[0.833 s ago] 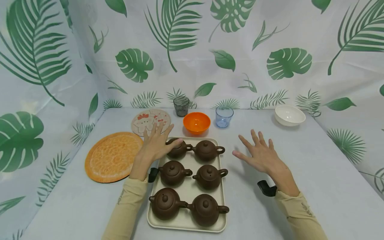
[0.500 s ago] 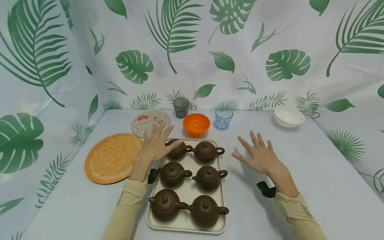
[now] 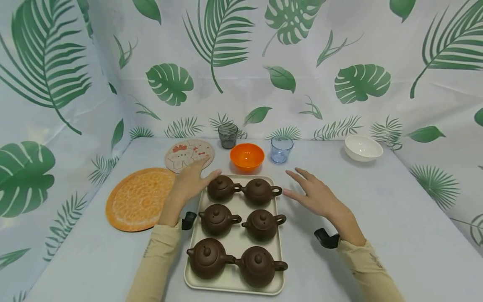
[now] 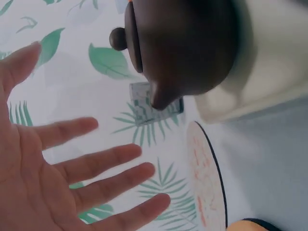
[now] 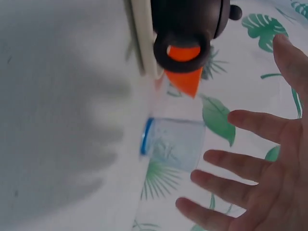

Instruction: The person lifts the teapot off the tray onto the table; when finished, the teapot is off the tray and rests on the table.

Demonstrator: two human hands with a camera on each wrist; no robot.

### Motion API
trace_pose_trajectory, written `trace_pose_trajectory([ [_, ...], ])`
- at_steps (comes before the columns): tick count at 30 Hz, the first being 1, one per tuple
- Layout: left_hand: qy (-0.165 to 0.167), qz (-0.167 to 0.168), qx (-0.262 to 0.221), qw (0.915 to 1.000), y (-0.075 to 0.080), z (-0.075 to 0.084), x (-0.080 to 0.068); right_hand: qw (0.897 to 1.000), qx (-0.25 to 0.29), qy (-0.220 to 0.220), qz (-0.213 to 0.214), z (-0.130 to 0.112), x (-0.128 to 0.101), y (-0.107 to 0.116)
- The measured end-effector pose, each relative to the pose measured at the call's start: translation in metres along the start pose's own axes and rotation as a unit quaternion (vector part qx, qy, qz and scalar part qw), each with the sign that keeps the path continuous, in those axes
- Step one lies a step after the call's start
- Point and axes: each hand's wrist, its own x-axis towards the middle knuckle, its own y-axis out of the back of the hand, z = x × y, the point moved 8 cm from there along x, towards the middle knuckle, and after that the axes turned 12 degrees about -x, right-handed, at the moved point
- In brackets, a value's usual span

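Several dark brown teapots with knobbed lids stand in two columns on a cream tray (image 3: 234,285). My left hand (image 3: 190,180) hovers by the tray's far left corner, nearest the far left teapot (image 3: 222,187), thumb reaching toward it. In the left wrist view its fingers (image 4: 113,185) are spread, holding nothing, with a teapot (image 4: 187,45) beyond. My right hand (image 3: 315,195) is held to the right of the tray, near the handle of the far right teapot (image 3: 258,191). Its fingers (image 5: 236,163) stand spread and relaxed in the right wrist view, with nothing in them.
Behind the tray stand an orange bowl (image 3: 247,157), a grey glass (image 3: 228,136) and a blue glass (image 3: 281,149). A white bowl (image 3: 363,148) is at the back right. On the left lie an orange round mat (image 3: 141,199) and a cartoon-print mat (image 3: 188,154).
Both hands have turned so their palms face inward more. The right hand has moved left toward the tray, and the left hand has shifted slightly left. The teapots stay in place.
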Motion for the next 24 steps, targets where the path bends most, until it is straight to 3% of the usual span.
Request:
trace_pose_trajectory([
  [5,0.023,0.004,-0.035,0.9991,0.002,-0.015,0.002,0.998,0.027,0.039,0.033,-0.014,0.009,-0.001],
  [8,0.039,0.007,-0.092,0.9949,0.000,-0.028,0.003,0.996,0.046,0.051,0.050,-0.016,0.012,-0.005],
  [13,0.097,0.022,-0.214,0.9717,-0.003,-0.051,0.003,0.988,0.121,0.073,0.065,-0.019,0.016,-0.013],
  [19,0.113,0.029,-0.265,0.9571,-0.007,-0.063,0.006,0.973,0.204,0.080,0.074,-0.018,0.022,-0.023],
  [24,0.150,-0.003,-0.343,0.9270,-0.024,-0.073,0.006,0.964,0.251,0.065,0.060,-0.013,0.023,-0.036],
])
